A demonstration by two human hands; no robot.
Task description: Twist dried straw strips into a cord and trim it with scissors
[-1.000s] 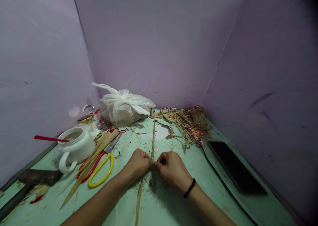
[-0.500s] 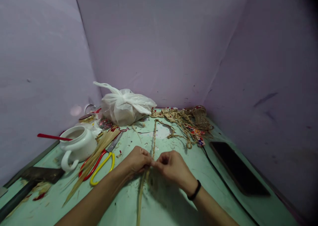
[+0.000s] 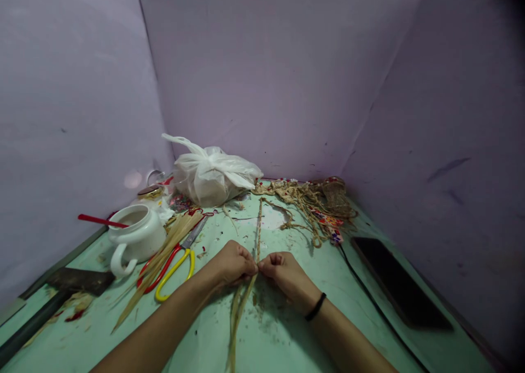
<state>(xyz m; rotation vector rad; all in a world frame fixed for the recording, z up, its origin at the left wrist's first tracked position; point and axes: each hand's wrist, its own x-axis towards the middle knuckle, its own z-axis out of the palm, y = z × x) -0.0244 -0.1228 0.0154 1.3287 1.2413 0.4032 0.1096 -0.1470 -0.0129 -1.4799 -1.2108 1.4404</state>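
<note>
A thin braided straw cord [image 3: 259, 228] stretches from the far part of the table toward me. My left hand [image 3: 234, 262] pinches it at its near end, fingers closed. Touching it from the other side, my right hand [image 3: 285, 275] is also closed in a pinch at the same spot, with a black band on the wrist. Loose unbraided straw strands [image 3: 238, 318] trail from under the fingers toward the near edge. The fingertips hide the exact crossing of the strands.
Left of my arms lie scissors [image 3: 176, 269], a bundle of straw strips [image 3: 164, 258], a white pot [image 3: 143, 236] and a dark-bladed tool [image 3: 82, 281]. A white plastic bag [image 3: 213, 179] and a pile of cords [image 3: 311, 203] sit behind. A phone [image 3: 402, 283] and black cable [image 3: 373, 310] are right.
My hands stay at the braid's near end, and the right fingers have drawn in slightly. More loose strands show, spread apart below. The whole view has shifted a little.
</note>
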